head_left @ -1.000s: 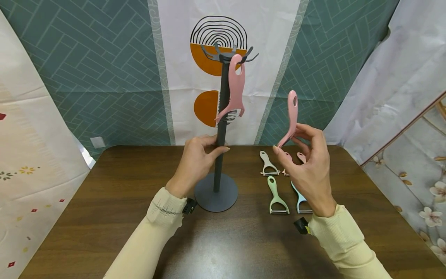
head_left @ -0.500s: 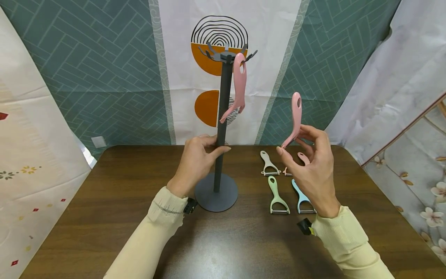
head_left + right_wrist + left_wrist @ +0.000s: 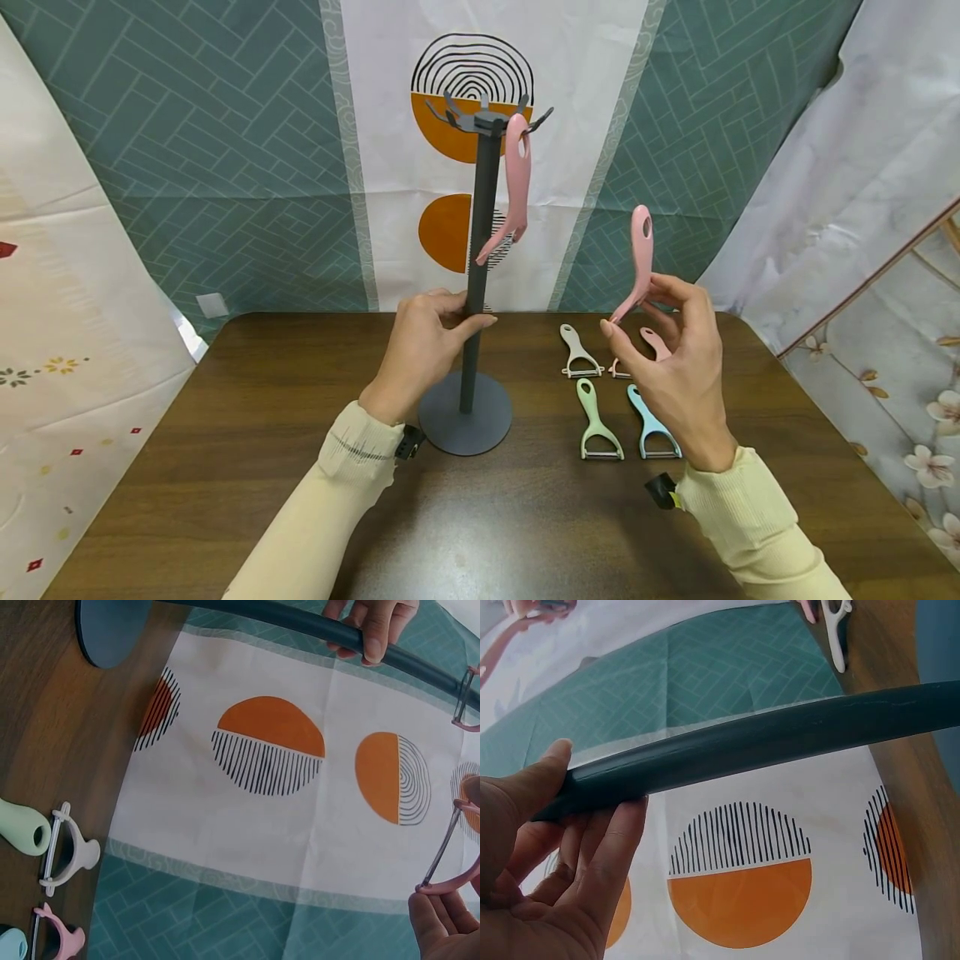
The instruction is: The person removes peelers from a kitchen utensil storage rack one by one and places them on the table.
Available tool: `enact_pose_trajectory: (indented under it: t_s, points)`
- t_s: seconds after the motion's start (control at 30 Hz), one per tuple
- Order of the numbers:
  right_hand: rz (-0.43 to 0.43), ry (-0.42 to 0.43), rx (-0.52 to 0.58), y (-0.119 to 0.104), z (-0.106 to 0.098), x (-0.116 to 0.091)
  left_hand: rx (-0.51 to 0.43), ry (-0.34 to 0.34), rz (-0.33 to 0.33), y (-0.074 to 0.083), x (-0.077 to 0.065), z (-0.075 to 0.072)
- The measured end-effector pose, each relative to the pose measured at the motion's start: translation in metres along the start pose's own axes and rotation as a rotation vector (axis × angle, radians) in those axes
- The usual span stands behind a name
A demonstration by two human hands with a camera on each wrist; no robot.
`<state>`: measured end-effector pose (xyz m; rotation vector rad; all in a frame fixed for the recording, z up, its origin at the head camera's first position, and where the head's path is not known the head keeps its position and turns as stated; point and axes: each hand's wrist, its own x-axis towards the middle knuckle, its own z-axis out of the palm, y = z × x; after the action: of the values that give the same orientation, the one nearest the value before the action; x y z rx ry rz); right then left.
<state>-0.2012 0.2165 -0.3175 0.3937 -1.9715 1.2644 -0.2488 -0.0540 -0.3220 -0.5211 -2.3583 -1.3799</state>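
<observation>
My left hand (image 3: 427, 350) grips the dark grey pole (image 3: 485, 183) of a hook stand between thumb and fingers, below mid-height. In the left wrist view that pole (image 3: 765, 746) runs out from the hand (image 3: 555, 870). One pink peeler (image 3: 517, 179) hangs by its handle hole from a hook at the stand's front right. To the right of the stand, my right hand (image 3: 675, 358) pinches a second pink peeler (image 3: 642, 250) by its head, handle up, above the table. The right wrist view shows this peeler's head (image 3: 448, 888) and blade at the fingertips.
The stand's round base (image 3: 465, 433) rests on the brown table (image 3: 262, 433). At right lie an off-white peeler (image 3: 579, 354), a green peeler (image 3: 591, 417), a light blue peeler (image 3: 651, 429) and pink peeler parts (image 3: 656, 342), partly behind my right hand. A patterned cloth hangs behind.
The hook top has turned, carrying the hanging peeler slightly right and more edge-on. My right hand has drifted right and slightly down with its peeler. The left hand keeps its place on the pole.
</observation>
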Motion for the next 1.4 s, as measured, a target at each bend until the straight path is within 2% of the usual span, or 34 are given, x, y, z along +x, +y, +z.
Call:
enact_pose_trajectory:
  t_s: [0.3, 0.57, 0.8, 1.03, 1.4]
  points:
    - [0.002, 0.005, -0.011, 0.004, -0.004, -0.002, 0.009, 0.020, -0.001, 0.000, 0.000, 0.001]
    - [0.039, 0.005, -0.011, 0.005, -0.007, -0.005, 0.012, 0.042, 0.004, 0.000, -0.001, 0.001]
    - [0.003, 0.002, -0.037, 0.011, -0.009, -0.007, 0.011, 0.046, 0.015, -0.001, 0.000, 0.001]
    - [0.010, -0.001, 0.015, 0.017, -0.011, -0.008, 0.003, 0.055, 0.021, -0.001, -0.001, 0.002]
    - [0.021, 0.005, 0.023, 0.019, -0.014, -0.011, 0.019, 0.072, 0.018, -0.003, -0.001, 0.003]
